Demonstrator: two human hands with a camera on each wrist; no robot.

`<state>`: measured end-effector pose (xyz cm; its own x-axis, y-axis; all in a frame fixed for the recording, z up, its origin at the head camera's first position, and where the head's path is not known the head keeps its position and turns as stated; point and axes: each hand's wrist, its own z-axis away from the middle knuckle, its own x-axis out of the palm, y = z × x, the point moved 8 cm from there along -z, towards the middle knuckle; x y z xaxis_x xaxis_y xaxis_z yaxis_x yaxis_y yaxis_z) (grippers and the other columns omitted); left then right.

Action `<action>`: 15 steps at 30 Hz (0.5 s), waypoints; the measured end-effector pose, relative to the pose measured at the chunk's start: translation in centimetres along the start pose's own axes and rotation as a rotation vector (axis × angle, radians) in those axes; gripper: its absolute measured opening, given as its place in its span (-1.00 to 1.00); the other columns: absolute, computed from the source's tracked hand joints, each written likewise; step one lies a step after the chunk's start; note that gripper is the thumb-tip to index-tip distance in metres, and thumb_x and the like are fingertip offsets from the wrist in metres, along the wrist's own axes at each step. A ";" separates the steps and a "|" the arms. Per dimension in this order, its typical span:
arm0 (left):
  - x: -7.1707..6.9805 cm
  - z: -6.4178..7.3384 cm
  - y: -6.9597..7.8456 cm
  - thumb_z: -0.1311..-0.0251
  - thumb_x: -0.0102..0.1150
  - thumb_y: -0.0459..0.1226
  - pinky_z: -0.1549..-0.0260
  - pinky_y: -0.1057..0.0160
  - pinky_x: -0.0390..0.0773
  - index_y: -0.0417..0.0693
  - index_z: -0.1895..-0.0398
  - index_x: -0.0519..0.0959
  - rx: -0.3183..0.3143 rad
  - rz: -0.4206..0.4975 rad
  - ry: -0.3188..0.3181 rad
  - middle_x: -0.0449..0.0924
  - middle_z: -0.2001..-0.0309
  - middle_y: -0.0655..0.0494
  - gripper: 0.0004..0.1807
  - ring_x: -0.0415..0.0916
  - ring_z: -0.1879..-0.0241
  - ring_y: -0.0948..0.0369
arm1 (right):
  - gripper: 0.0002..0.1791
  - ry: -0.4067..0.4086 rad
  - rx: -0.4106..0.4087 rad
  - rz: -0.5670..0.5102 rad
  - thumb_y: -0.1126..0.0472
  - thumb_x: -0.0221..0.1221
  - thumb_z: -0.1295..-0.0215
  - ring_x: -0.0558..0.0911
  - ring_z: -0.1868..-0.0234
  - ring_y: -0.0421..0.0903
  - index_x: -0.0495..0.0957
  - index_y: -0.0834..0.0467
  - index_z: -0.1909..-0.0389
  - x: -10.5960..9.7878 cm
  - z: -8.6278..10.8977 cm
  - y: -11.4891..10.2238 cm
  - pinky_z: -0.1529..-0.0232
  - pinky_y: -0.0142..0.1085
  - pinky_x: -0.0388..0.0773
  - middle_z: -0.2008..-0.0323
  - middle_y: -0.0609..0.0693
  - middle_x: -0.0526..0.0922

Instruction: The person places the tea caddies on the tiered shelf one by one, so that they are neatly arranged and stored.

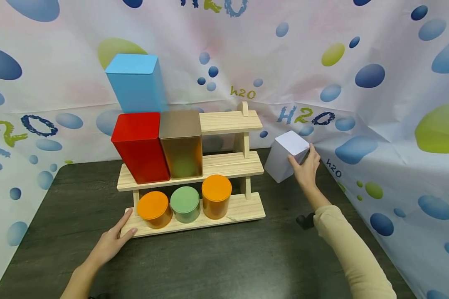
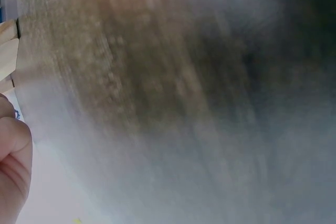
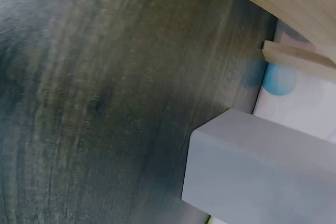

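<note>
At the lower left of the head view, my left hand (image 1: 107,247) touches the left end of the bottom step of a three-step wooden display rack (image 1: 247,207), thumb and forefinger extended and spread. In the left wrist view only part of this hand (image 2: 13,150) shows at the left edge. To the right of the rack, my right hand (image 1: 306,168) holds a white box-shaped canister (image 1: 282,155) by its right side, between thumb and fingers. The canister tilts in the head view. The right wrist view shows its pale side (image 3: 247,166) close over the dark table, my fingers hidden.
A blue canister (image 1: 136,89) stands on the top step. Red (image 1: 140,149) and gold (image 1: 181,145) canisters fill the left of the middle step. Round tins, orange (image 1: 154,209), green (image 1: 185,204) and orange (image 1: 216,197), stand below. A spotted curtain (image 1: 378,124) borders the dark table (image 1: 209,261).
</note>
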<state>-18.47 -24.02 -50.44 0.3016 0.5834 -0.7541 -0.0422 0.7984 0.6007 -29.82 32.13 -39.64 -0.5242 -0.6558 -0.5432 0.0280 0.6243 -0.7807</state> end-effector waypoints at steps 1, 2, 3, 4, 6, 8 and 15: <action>0.0 0.0 0.0 -0.27 -0.10 0.10 0.09 -0.30 0.31 -0.06 -0.44 -0.19 -0.001 -0.001 0.000 -0.02 -0.27 -0.46 -0.16 0.16 -0.13 -0.41 | -0.09 -0.009 0.022 -0.006 0.11 0.24 -0.10 0.04 -0.28 0.27 -0.06 0.25 -0.37 0.1 -0.1 0.2 -0.26 0.09 0.00 -0.29 0.34 0.02; 0.0 0.0 0.0 -0.27 -0.10 0.10 0.09 -0.30 0.31 -0.06 -0.44 -0.19 -0.002 -0.001 -0.001 -0.03 -0.27 -0.46 -0.16 0.16 -0.13 -0.40 | -0.03 -0.018 0.043 -0.010 0.09 0.25 -0.08 0.03 -0.30 0.27 -0.11 0.26 -0.38 0.2 -0.3 0.4 -0.27 0.09 -0.02 -0.30 0.34 0.00; 0.0 0.0 -0.1 -0.27 -0.10 0.10 0.09 -0.30 0.31 -0.07 -0.44 -0.19 -0.004 0.001 0.000 -0.02 -0.27 -0.46 -0.16 0.17 -0.13 -0.40 | 0.01 -0.028 0.063 -0.013 0.07 0.26 -0.06 0.01 -0.31 0.27 -0.15 0.26 -0.39 0.3 -0.4 0.5 -0.28 0.09 -0.04 -0.31 0.34 -0.02; 0.0 0.0 -0.1 -0.27 -0.10 0.10 0.09 -0.30 0.31 -0.07 -0.44 -0.19 -0.004 0.000 -0.001 -0.03 -0.27 -0.46 -0.16 0.17 -0.13 -0.40 | 0.04 -0.041 0.081 -0.009 0.05 0.26 -0.06 0.00 -0.32 0.27 -0.19 0.26 -0.39 0.4 -0.6 0.7 -0.29 0.10 -0.05 -0.32 0.35 -0.04; 0.0 0.0 -0.1 -0.27 -0.10 0.10 0.08 -0.30 0.31 -0.08 -0.44 -0.18 -0.006 0.002 0.000 -0.02 -0.27 -0.46 -0.16 0.17 -0.13 -0.40 | 0.08 -0.065 0.110 -0.003 0.03 0.26 -0.06 -0.04 -0.34 0.29 -0.26 0.26 -0.40 0.7 -0.9 1.0 -0.29 0.10 -0.07 -0.34 0.37 -0.07; 0.0 0.0 -0.1 -0.27 -0.10 0.10 0.07 -0.29 0.31 -0.09 -0.43 -0.17 -0.007 0.004 0.002 -0.02 -0.27 -0.45 -0.16 0.18 -0.13 -0.39 | 0.11 -0.092 0.134 -0.003 0.01 0.25 -0.07 -0.08 -0.35 0.29 -0.32 0.25 -0.40 0.9 -1.1 1.3 -0.30 0.10 -0.08 -0.36 0.36 -0.12; -0.1 0.1 0.0 -0.27 -0.10 0.09 0.08 -0.29 0.32 -0.08 -0.44 -0.16 -0.004 0.014 0.004 -0.02 -0.28 -0.45 -0.17 0.20 -0.12 -0.39 | 0.14 -0.119 0.146 -0.076 0.00 0.24 -0.08 -0.16 -0.40 0.19 -0.39 0.24 -0.40 1.6 -1.4 1.7 -0.35 0.00 -0.13 -0.40 0.27 -0.23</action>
<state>-18.37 -24.10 -50.39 0.2969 0.5949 -0.7470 -0.0500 0.7908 0.6100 -31.76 32.71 -41.40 -0.4253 -0.7495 -0.5073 0.1203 0.5088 -0.8525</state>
